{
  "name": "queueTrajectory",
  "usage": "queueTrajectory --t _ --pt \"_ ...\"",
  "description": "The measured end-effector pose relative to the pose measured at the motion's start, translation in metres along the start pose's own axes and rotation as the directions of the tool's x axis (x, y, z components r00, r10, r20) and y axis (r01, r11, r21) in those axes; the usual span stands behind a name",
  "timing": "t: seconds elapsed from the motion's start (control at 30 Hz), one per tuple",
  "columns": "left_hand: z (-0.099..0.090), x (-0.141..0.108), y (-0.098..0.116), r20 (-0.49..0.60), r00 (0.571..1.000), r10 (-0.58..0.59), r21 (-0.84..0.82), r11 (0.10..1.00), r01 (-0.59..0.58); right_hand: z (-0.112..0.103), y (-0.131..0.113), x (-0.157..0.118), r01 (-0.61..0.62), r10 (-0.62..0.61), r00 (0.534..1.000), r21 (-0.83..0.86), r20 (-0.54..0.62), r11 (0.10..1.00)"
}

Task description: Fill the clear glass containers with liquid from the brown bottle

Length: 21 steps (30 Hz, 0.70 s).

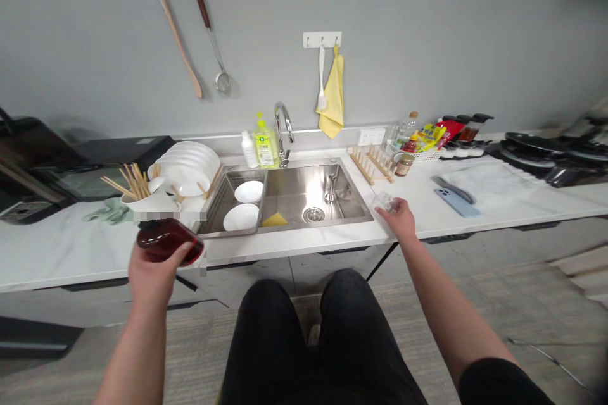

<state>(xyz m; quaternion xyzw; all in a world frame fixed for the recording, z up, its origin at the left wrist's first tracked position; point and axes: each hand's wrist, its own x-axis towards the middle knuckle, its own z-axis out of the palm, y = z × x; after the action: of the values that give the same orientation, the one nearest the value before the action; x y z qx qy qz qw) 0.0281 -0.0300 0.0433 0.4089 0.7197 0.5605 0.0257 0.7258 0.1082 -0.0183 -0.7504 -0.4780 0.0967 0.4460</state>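
Left to right along a white marble-patterned table point(61, 247). A white holder point(149, 204) contains upright and leaning wooden chopsticks point(135, 180). Behind it, white plates point(187, 168) stand in a row. The left hand point(152, 272) is closed around a dark red bottle point(168, 242), which it holds tilted on its side, just above the table's front edge; its contents cannot be made out. Further right, a wire drying tray point(213, 215) contains two white bowls point(248, 191), set one behind the other. Beside it, a steel sink point(304, 186) has a yellow sponge point(274, 220) lying in its basin. A green-yellow soap bottle point(265, 145) stands behind the sink, with yellow liquid visible inside. The right hand point(401, 218) is closed around a small transparent container point(386, 202), near the sink's right corner; it appears to be empty, though the fingers partly hide it. At far right, a small jar point(403, 166) stands beside a white basket point(427, 155) holding packets.
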Motion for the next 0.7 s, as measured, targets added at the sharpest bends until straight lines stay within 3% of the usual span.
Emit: queueTrajectory --t 0.1,0.17,0.23,0.3,0.37,0.43,0.47,0.57,0.7 --pt "0.051 -0.035 0.031 0.185 0.982 0.032 -0.158 0.987 -0.003 0.001 -0.010 -0.007 0.033 -0.033 0.999 -0.005 0.000 0.999" --pt "0.087 -0.056 0.049 0.260 0.963 0.065 -0.231 0.973 -0.004 -0.004 -0.018 -0.015 0.105 -0.105 0.990 -0.012 -0.093 0.994" --pt "0.122 -0.076 0.063 0.367 0.923 0.114 -0.274 0.962 -0.009 -0.010 -0.030 -0.028 0.196 -0.197 0.948 -0.030 -0.250 0.980" --pt "0.153 -0.094 0.075 0.451 0.878 0.160 -0.294 0.956 -0.023 -0.011 -0.051 -0.049 0.301 -0.294 0.904 -0.023 -0.310 0.953" --pt "0.177 -0.108 0.085 0.510 0.834 0.208 -0.329 0.944 -0.034 -0.005 -0.081 -0.076 0.453 -0.440 0.884 0.058 -0.158 0.889" --pt "0.195 -0.118 0.093 0.546 0.795 0.266 -0.362 0.930 -0.063 0.009 -0.118 -0.104 0.570 -0.599 0.796 0.226 0.088 0.790" --pt "0.200 -0.122 0.096 0.558 0.775 0.295 -0.382 0.921 -0.076 0.017 -0.137 -0.117 0.583 -0.642 0.751 0.300 0.156 0.755" --pt "0.210 -0.126 0.100 0.589 0.721 0.364 -0.443 0.892 -0.088 0.040 -0.191 -0.141 0.554 -0.671 0.688 0.397 0.276 0.732" --pt "0.212 -0.126 0.095 0.607 0.689 0.397 -0.474 0.876 -0.086 0.051 -0.246 -0.147 0.615 -0.666 0.655 0.261 0.357 0.744"
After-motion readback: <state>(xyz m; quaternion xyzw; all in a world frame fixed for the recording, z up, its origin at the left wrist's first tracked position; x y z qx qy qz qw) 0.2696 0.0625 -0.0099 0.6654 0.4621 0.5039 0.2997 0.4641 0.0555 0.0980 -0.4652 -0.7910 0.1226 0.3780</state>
